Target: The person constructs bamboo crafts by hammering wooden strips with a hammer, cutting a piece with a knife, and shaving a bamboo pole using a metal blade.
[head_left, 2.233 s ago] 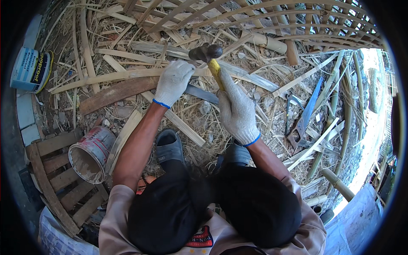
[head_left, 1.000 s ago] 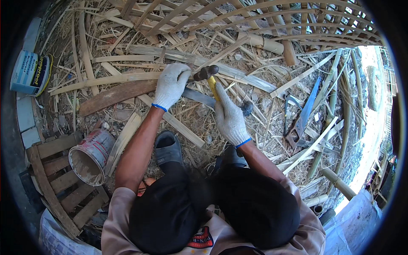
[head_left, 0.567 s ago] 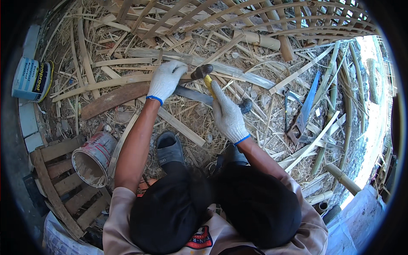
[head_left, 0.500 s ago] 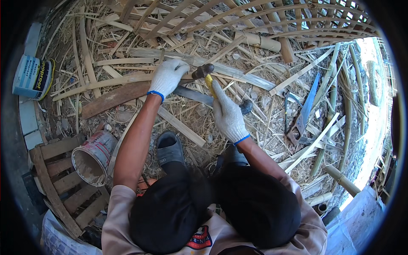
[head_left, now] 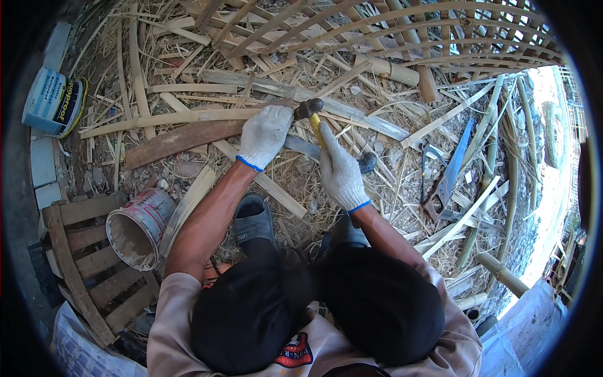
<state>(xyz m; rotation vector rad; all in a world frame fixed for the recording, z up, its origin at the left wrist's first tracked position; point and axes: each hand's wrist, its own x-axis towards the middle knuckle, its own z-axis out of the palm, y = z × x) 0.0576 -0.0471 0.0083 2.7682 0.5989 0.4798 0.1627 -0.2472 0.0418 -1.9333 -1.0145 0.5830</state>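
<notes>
My right hand [head_left: 342, 173], in a white knit glove with a blue cuff, grips a hammer [head_left: 316, 127] by its yellow handle. The dark hammer head [head_left: 309, 108] points up and away from me. My left hand [head_left: 266, 135], gloved alike, is closed right beside the hammer head. Whatever its fingers hold is hidden. A long bamboo slat [head_left: 182, 117] and a brown curved board [head_left: 182, 143] both run up to this hand from the left. Between my hands lies a flat grey strip [head_left: 301, 146]; beyond my right hand a dark rounded end [head_left: 367, 163] shows.
Bamboo strips and shavings cover the ground. A handsaw [head_left: 449, 173] with a blue blade lies at the right. At the left are a paint-stained bucket [head_left: 141, 226], a slatted wooden crate [head_left: 94, 264] and a blue-white tub [head_left: 53, 103]. A woven bamboo lattice [head_left: 377, 31] spans the far side.
My left hand has moved right and a little nearer me, its fingers now curled in beside the hammer head. My right hand keeps the hammer, almost unmoved. The view has shifted slightly.
</notes>
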